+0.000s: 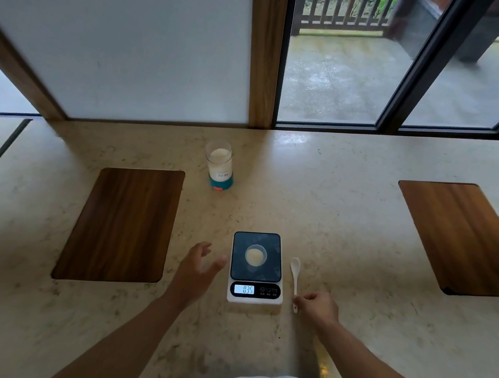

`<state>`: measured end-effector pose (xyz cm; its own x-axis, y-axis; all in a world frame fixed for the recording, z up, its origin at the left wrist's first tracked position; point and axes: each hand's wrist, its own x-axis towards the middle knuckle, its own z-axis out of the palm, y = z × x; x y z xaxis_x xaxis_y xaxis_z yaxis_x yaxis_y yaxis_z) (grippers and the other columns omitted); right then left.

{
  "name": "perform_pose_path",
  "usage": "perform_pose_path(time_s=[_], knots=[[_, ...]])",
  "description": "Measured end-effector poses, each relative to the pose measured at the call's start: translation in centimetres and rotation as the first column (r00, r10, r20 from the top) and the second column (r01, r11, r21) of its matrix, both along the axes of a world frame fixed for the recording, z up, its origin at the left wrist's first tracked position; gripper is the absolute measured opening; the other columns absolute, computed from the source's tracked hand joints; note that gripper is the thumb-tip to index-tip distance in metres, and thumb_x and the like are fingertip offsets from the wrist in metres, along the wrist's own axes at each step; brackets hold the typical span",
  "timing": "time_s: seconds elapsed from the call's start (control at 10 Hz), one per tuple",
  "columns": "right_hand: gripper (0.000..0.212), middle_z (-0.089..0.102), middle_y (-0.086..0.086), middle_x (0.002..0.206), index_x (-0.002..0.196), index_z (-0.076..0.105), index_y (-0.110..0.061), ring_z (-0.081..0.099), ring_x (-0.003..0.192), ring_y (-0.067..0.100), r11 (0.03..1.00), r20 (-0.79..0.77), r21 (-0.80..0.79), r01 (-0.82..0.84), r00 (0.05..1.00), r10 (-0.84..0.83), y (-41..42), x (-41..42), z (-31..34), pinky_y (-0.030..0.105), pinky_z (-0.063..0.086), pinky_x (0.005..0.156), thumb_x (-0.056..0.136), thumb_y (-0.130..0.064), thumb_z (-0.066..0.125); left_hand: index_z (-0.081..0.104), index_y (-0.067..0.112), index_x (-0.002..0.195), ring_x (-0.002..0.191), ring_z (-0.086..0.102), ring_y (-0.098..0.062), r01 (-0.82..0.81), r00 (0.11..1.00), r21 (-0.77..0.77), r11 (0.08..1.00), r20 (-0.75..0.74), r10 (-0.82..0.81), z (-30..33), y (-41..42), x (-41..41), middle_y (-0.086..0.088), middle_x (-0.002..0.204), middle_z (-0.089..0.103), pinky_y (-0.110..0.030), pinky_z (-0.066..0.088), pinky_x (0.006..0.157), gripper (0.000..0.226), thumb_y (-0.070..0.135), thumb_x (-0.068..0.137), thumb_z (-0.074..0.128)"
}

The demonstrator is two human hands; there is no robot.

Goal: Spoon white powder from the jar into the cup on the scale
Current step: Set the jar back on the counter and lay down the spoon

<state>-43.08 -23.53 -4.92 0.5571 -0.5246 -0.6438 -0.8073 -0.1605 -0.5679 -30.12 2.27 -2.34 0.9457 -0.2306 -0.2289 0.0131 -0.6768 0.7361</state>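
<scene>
A small clear cup (256, 255) with white powder in it stands on the dark plate of a white kitchen scale (274, 271), whose display shows digits. A white plastic spoon (295, 271) lies on the counter just right of the scale, bowl pointing away. My right hand (317, 308) rests at the spoon's handle end with the fingers curled, touching or nearly touching it. My left hand (197, 267) hovers left of the scale, fingers spread, holding nothing. The clear jar (219, 165) with white powder and a teal base stands open farther back.
The pale marble counter (359, 228) holds two wooden placemats, one at left (118, 225) and one at right (464, 237). A frosted panel and a glass door with a dark frame stand behind the counter. The counter's near edge is close to my body.
</scene>
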Motion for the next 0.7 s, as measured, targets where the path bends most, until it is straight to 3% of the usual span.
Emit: perform_pose_path(time_s=[0.2, 0.4, 0.6, 0.7], knots=[[0.019, 0.072, 0.002, 0.072, 0.070, 0.074, -0.014, 0.069, 0.068, 0.017, 1.000, -0.024, -0.023, -0.006, 1.000, 0.005, 0.0, 0.2, -0.2, 0.036, 0.059, 0.071, 0.085, -0.025, 0.076, 0.037, 0.032, 0.132, 0.112, 0.050, -0.010, 0.004, 1.000, 0.001, 1.000, -0.006, -0.004, 0.0, 0.1, -0.1, 0.000, 0.135, 0.052, -0.028, 0.042, 0.086, 0.083, 0.085, 0.069, 0.043], [0.017, 0.073, 0.000, 0.074, 0.073, 0.075, -0.016, 0.070, 0.069, 0.016, 0.999, -0.029, -0.034, -0.032, 0.999, 0.031, -0.2, 0.2, -0.6, 0.040, 0.060, 0.076, 0.084, -0.027, 0.076, 0.037, 0.032, 0.132, 0.110, 0.053, -0.012, -0.005, 1.000, 0.019, 1.000, -0.017, 0.006, 0.0, 0.3, -0.1, -0.001, 0.132, 0.054, -0.029, 0.045, 0.084, 0.081, 0.084, 0.069, 0.044], [0.018, 0.073, -0.003, 0.070, 0.070, 0.074, -0.020, 0.069, 0.063, 0.013, 0.993, -0.025, -0.097, -0.062, 0.998, 0.060, -0.7, 0.0, -0.7, 0.034, 0.059, 0.066, 0.084, -0.031, 0.076, 0.039, 0.031, 0.130, 0.107, 0.052, -0.010, -0.011, 1.000, 0.021, 1.000, -0.012, 0.011, 0.4, 0.2, 0.1, 0.000, 0.129, 0.055, -0.026, 0.043, 0.081, 0.078, 0.082, 0.071, 0.045], [0.024, 0.071, -0.001, 0.064, 0.065, 0.073, -0.017, 0.067, 0.060, 0.013, 0.988, -0.021, -0.119, -0.094, 0.996, 0.092, -1.3, 0.7, -0.7, 0.027, 0.051, 0.056, 0.085, -0.029, 0.073, 0.040, 0.030, 0.129, 0.105, 0.054, -0.009, -0.009, 1.000, 0.015, 1.000, 0.007, 0.009, 0.7, 0.0, 0.4, 0.001, 0.127, 0.056, -0.024, 0.043, 0.080, 0.078, 0.081, 0.071, 0.046]])
